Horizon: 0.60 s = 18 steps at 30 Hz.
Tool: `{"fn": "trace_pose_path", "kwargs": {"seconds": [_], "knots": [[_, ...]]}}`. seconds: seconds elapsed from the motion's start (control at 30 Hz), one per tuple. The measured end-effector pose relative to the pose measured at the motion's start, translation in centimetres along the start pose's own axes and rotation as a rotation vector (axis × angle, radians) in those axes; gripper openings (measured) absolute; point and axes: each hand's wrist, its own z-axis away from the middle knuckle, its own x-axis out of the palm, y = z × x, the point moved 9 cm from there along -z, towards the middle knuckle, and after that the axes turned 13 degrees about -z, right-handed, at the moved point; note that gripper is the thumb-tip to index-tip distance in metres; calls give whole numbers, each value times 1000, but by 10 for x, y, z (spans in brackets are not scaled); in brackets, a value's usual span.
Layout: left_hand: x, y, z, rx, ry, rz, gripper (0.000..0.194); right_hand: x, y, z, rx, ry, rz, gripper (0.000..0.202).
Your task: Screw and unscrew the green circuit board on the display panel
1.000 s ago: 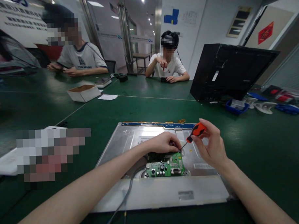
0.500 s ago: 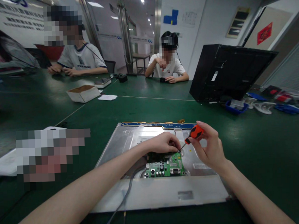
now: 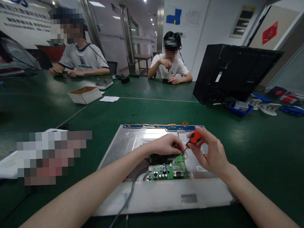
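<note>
In the head view, the left hand (image 3: 168, 145) lay over the far edge of a green circuit board (image 3: 170, 168), its fingers curled down beside the board's far right corner; whether they pinched something small there could not be told. The right hand (image 3: 209, 153) pinched the red-and-black handle of a screwdriver (image 3: 194, 138) between thumb and fingers. The tool leaned, its shaft running down and leftward from the right hand to that same corner, with the tip just beside the left fingertips; whether the tip sat in a screw was too small to tell.

The board rested on a silvery metal panel (image 3: 157, 197) beneath both hands, its ports facing the near side. A gray cable (image 3: 131, 194) ran from the board's left end, below the left wrist, toward the near edge. Beyond the hands, a narrow blue strip (image 3: 164, 128) lined the panel's far edge, and the panel itself lay on a green table (image 3: 263, 150).

Farther beyond the right hand and to its right leaned a large black casing (image 3: 235, 73), with a blue tray (image 3: 231, 110) near its base. Well beyond the left hand and to its left stood an open white box (image 3: 85, 98), a sheet of paper (image 3: 109, 99) just beside it. Across the table, opposite the hands, sat a co-worker in a white shirt (image 3: 162, 69).
</note>
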Motion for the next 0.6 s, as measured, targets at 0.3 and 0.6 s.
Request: {"fn": "trace_pose_path", "kwargs": {"seconds": [0.3,0.6], "knots": [[2,-5,-1,-12,-4,2,11,-2,9,6,32,37,35,67],[2,-5,-1,3,-2,11,11,-2,14,8,64,30,28,68]]}}
